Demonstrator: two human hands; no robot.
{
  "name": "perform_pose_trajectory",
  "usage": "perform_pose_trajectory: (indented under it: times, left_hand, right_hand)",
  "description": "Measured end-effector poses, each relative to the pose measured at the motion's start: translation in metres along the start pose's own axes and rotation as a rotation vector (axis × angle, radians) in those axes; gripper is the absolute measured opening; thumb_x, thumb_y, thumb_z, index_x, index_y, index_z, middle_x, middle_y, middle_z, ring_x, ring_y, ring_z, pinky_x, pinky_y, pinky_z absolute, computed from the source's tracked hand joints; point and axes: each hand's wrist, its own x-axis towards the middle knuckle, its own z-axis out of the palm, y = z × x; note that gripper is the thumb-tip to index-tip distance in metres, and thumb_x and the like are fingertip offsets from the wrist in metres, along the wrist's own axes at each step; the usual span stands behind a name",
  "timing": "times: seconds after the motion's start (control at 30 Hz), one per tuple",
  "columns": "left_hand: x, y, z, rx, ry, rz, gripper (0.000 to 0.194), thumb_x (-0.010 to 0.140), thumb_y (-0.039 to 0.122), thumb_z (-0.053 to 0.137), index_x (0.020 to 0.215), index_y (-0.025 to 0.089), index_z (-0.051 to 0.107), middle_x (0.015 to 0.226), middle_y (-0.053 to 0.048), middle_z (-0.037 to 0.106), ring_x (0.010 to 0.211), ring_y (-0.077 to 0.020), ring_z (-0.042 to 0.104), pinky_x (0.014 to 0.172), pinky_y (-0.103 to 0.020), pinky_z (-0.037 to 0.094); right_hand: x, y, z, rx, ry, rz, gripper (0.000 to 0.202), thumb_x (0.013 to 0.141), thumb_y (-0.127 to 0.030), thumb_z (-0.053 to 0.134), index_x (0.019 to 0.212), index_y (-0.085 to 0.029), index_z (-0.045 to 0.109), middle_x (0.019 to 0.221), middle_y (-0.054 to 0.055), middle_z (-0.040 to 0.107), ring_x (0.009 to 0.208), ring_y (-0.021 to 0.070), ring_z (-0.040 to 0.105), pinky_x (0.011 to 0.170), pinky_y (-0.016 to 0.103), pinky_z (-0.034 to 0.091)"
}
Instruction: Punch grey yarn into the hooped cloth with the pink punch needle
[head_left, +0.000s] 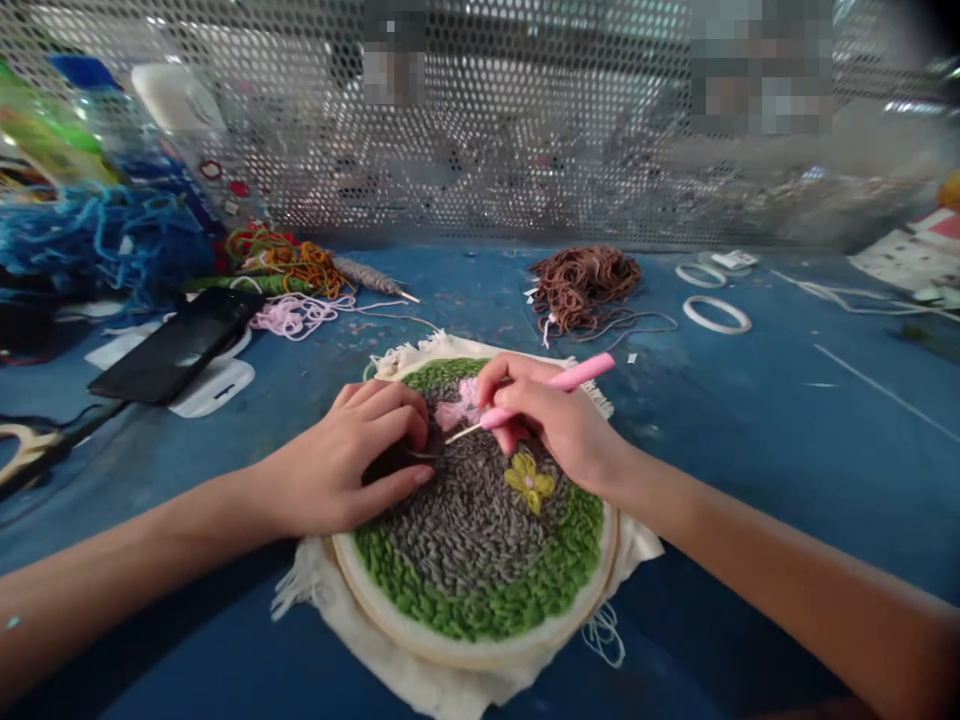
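Note:
A round embroidery hoop (pixel 472 655) with white cloth lies on the blue table. Its stitching has a green border (pixel 480 610), a grey centre (pixel 472 520), a yellow flower (pixel 530 482) and a pink flower (pixel 454 412). My right hand (pixel 555 415) grips a pink-handled hook (pixel 586 372) like a pen, its thin tip over the grey stitches beside the pink flower. My left hand (pixel 367 450) rests on the hoop's left side, fingers curled and thumb stretched toward the hook's tip. Whether its hidden fingertips pinch any yarn is unclear.
Brown yarn (pixel 585 285) and white rings (pixel 717 314) lie behind the hoop. At left are a black phone (pixel 180 345), scissors (pixel 30 450), pink yarn (pixel 296 315), blue yarn (pixel 97 240) and bottles (pixel 112 110). A perforated metal screen (pixel 480 130) stands at the back.

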Motion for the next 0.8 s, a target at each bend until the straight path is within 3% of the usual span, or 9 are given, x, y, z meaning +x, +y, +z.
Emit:
perform_pose_trajectory:
  times: [0.17, 0.3, 0.47, 0.57, 0.67, 0.8]
  left_hand:
    - [-0.002, 0.000, -0.002, -0.052, 0.044, 0.110, 0.018, 0.095, 0.004, 0.044, 0.094, 0.020, 0.051, 0.096, -0.004, 0.058, 0.092, -0.0197, 0.053, 0.086, -0.038, 0.037]
    - [-0.005, 0.001, -0.003, -0.091, 0.031, 0.193, 0.018, 0.090, 0.004, 0.046, 0.087, 0.021, 0.050, 0.075, 0.001, 0.051, 0.070, -0.0180, 0.047, 0.077, -0.039, 0.034]
    - [-0.009, 0.005, -0.002, -0.001, 0.081, 0.217, 0.017, 0.085, 0.005, 0.051, 0.083, 0.022, 0.051, 0.068, 0.002, 0.052, 0.064, -0.0182, 0.045, 0.075, -0.041, 0.034]
    - [-0.011, 0.009, -0.003, 0.117, 0.154, 0.242, 0.016, 0.083, 0.006, 0.055, 0.084, 0.021, 0.052, 0.077, -0.002, 0.058, 0.075, -0.0212, 0.052, 0.079, -0.044, 0.036]
    - [-0.012, 0.010, -0.005, 0.101, 0.189, 0.254, 0.016, 0.083, 0.005, 0.057, 0.086, 0.021, 0.052, 0.089, -0.005, 0.063, 0.091, -0.0231, 0.057, 0.088, -0.045, 0.039]
    - [-0.012, 0.006, -0.009, -0.011, 0.157, 0.179, 0.018, 0.084, 0.007, 0.052, 0.087, 0.025, 0.051, 0.067, 0.003, 0.057, 0.063, -0.0176, 0.054, 0.084, -0.046, 0.039]
  right_hand:
    - [-0.007, -0.003, 0.008, -0.070, -0.039, 0.026, 0.013, 0.080, -0.015, 0.051, 0.069, -0.018, 0.057, 0.059, -0.006, 0.053, 0.049, 0.0057, 0.049, 0.047, 0.019, 0.035]
    - [-0.010, -0.003, 0.005, -0.182, -0.082, 0.007, 0.015, 0.083, -0.014, 0.050, 0.070, -0.018, 0.057, 0.063, -0.005, 0.054, 0.051, 0.0058, 0.045, 0.047, 0.020, 0.032]
    - [-0.011, -0.002, 0.006, -0.198, -0.099, -0.045, 0.015, 0.088, -0.016, 0.054, 0.075, -0.018, 0.059, 0.065, -0.005, 0.051, 0.057, 0.0068, 0.046, 0.055, 0.021, 0.038]
    - [-0.013, -0.002, 0.007, -0.145, -0.079, -0.003, 0.008, 0.088, -0.014, 0.056, 0.083, -0.019, 0.059, 0.065, -0.007, 0.050, 0.052, 0.0062, 0.042, 0.049, 0.021, 0.034]
    - [-0.016, -0.003, 0.007, -0.179, -0.108, 0.009, 0.015, 0.080, -0.005, 0.059, 0.081, -0.020, 0.056, 0.069, -0.006, 0.052, 0.057, 0.0067, 0.045, 0.051, 0.019, 0.035]
    - [-0.017, -0.004, 0.007, -0.162, -0.092, -0.010, 0.011, 0.086, -0.014, 0.056, 0.076, -0.020, 0.057, 0.075, -0.003, 0.055, 0.062, 0.0084, 0.048, 0.059, 0.021, 0.044]
